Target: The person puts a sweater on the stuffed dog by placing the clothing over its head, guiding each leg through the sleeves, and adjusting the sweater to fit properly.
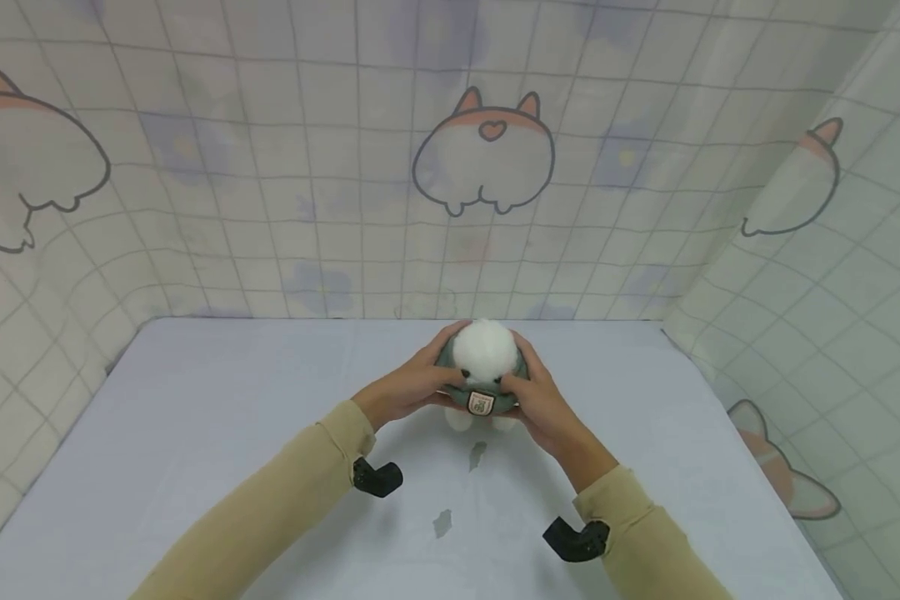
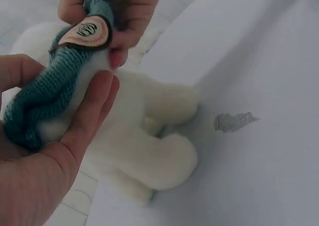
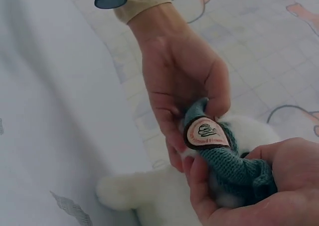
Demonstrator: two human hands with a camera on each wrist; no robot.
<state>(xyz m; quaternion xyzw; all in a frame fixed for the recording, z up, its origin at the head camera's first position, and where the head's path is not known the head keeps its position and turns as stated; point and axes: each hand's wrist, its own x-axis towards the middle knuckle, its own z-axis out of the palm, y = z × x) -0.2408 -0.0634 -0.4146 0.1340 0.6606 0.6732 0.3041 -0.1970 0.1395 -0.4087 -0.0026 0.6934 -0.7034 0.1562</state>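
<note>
A white plush toy [image 1: 486, 348] stands on the table near its far edge, with dark eyes and stubby legs [image 2: 172, 158]. Stretched round its head is a teal knitted garment [image 2: 62, 81] bearing a dark-edged patch [image 3: 207, 132]; whether it is a hat or another piece, I cannot tell. My left hand [image 1: 411, 385] grips the knit on the left side, thumb over the front by one eye. On the opposite side, my right hand [image 1: 542, 398] pinches it likewise. The white crown shows above the knit, while the hands cover much of the toy's sides.
The white table [image 1: 255, 400] has two grey worn patches [image 1: 442, 523] in front of the toy. Behind and beside it hangs a checked curtain [image 1: 330, 208] with cartoon animal prints. Black wrist mounts [image 1: 576, 540] stick out from the sleeves.
</note>
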